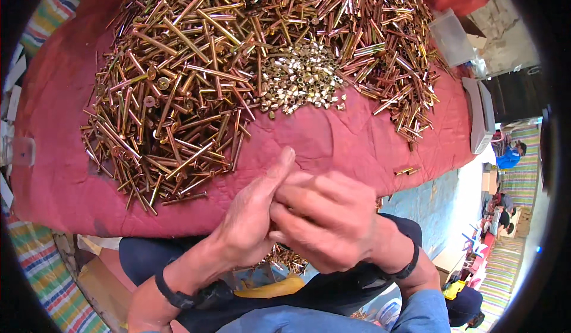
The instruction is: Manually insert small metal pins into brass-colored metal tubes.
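Note:
My left hand (250,219) and my right hand (328,219) are pressed together in front of my body, over the near edge of the red padded table (56,178). The left thumb points up, while that hand's fingers are closed behind the right hand. My right fingers are curled in, and whatever lies between the hands is hidden. Beyond them sits a small heap of gold cone-shaped nuts (302,78). Long gold flat-headed screws (172,101) are piled to the left, and gold metal sleeves (395,47) to the right.
A couple of loose sleeves (407,170) lie near the right edge. A clear plastic box (452,38) and a white device (477,116) stand at the right. More metal pieces (285,258) are below my hands, by a yellow item (270,287). Other people (510,155) are farther right.

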